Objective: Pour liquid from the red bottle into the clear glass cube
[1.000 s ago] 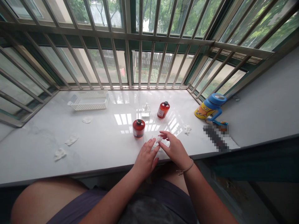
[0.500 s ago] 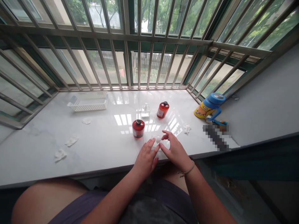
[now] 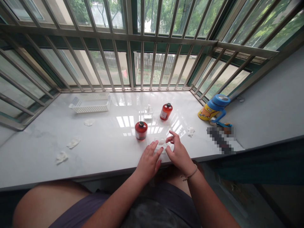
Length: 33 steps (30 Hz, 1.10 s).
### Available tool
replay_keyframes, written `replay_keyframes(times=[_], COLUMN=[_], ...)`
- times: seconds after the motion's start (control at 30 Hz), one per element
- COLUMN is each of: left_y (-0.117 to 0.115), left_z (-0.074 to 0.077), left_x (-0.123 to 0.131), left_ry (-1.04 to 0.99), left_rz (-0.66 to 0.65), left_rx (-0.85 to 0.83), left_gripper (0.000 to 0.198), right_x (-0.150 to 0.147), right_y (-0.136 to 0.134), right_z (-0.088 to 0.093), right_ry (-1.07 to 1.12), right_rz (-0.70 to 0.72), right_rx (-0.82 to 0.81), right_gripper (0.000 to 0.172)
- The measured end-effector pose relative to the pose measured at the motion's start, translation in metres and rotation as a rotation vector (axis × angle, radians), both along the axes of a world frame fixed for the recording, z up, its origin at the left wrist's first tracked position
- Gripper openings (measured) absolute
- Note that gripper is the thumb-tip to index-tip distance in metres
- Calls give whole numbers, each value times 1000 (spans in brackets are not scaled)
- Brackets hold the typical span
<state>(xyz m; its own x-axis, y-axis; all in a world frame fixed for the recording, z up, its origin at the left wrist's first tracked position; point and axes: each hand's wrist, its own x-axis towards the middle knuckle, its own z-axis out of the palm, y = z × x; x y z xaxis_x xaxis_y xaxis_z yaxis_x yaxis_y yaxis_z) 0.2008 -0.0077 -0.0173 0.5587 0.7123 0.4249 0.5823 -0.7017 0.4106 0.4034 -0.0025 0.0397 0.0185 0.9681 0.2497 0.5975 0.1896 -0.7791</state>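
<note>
Left hand (image 3: 149,161) splayed, right hand (image 3: 180,155) curled, flanking a small clear container (image 3: 160,143) near the front edge of the marble sill (image 3: 102,158); whether either grips it, cannot tell. Red bottle (image 3: 141,130) at eleven o'clock, second red bottle (image 3: 166,111) at twelve, both out of the hands' way.

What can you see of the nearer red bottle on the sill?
The nearer bottle is squat and round-shouldered, with a glossy red-orange body, plastic or glass, and a small dark cap. A pale label wraps its lower front, its print too small to read. It stands upright and capped on the white marble-look sill, beyond the person's left hand, apart from it. Only the sill touches it.
</note>
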Motion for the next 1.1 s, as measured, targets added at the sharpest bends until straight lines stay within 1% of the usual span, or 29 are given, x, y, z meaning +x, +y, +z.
replay_keyframes(times=[0.1, 0.27, 0.33, 0.5, 0.57, 0.7, 0.8, 0.97, 1.03, 1.1], left_y=[0, 0, 0, 0, 1, 1, 1, 0, 0, 0], left_z=[0, 0, 0, -1, -1, -2, -2, -1, -1, -1], left_x=[1, 1, 1, 1, 1, 1, 1, 0, 0, 0], left_ry=[-3, -13, -14, -6, -4, -11, -15, -1, -1, 1], left_rz=[2, 8, 10, 11, 10, 8, 3, 8, 8, 6], left_rx=[-1, -1, 6, -5, -9, -10, -9, -17, -18, -14], left_gripper=[67, 67, 67, 66, 66, 69, 71, 70, 68, 66], right_x=[0, -2, -2, 0, 0, -3, -5, -6, -6, -6], right_y=[-2, -4, -3, -2, -2, -2, 1, 7, 7, 6], right_z=[-4, -5, -6, -9, -8, -4, -3, -3, -1, 0], right_ry=[75, 197, 191, 143, 157, 163, 131, 50, 79, 110], right_rz=[-38, 65, 62, -3, 10, 65, 54, -17, 4, 35], right_rx=[12, -62, -75, -5, 0, -45, -49, 20, 22, 7], right_gripper=[74, 81, 80, 74, 70, 64, 61, 64, 66, 64])
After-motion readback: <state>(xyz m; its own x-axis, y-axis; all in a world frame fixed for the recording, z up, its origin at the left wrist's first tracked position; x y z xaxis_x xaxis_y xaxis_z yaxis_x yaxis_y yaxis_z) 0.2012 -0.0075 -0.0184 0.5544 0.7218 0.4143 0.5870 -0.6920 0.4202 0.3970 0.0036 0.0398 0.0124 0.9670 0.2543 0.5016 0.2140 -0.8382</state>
